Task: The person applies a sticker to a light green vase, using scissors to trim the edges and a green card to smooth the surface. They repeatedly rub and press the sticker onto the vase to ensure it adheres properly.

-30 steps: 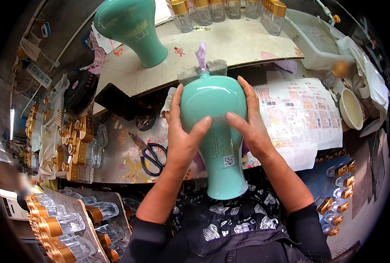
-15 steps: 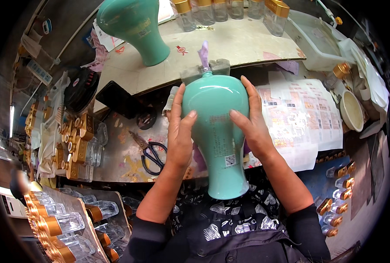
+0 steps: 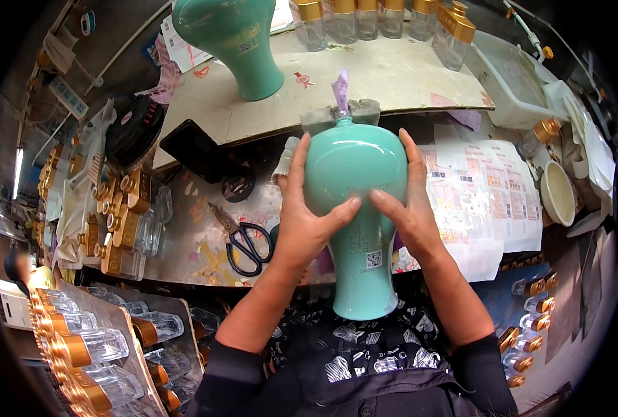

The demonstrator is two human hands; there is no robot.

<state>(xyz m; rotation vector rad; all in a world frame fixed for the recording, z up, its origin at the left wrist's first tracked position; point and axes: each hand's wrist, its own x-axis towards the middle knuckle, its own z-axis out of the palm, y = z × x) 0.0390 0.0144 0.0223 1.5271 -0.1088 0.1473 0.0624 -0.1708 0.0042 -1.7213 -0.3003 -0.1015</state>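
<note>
A glossy pale-green vase-shaped bottle [image 3: 356,167] lies between my hands, its narrow neck pointing away from me and its wide foot toward my lap. My left hand [image 3: 305,208] is wrapped along its left side, with the thumb pressed on the upper face. Against the right side rests my right hand [image 3: 415,208], its thumb close to the left one near the middle. Faint lettering and a square printed code show on the body below the thumbs. Behind the neck are a purple scrap [image 3: 341,90] and a grey block [image 3: 364,110].
Black-handled scissors [image 3: 248,244] and a dark phone [image 3: 192,149] lie to the left. A second green bottle [image 3: 243,52] stands on the far board. Printed sheets [image 3: 486,198] are at right. Gold-topped glass bottles [image 3: 100,347] fill racks at lower left.
Both thumbs have slid inward, toward the middle of the bottle and each other. The whole view has shifted slightly, so the surroundings sit a little differently.
</note>
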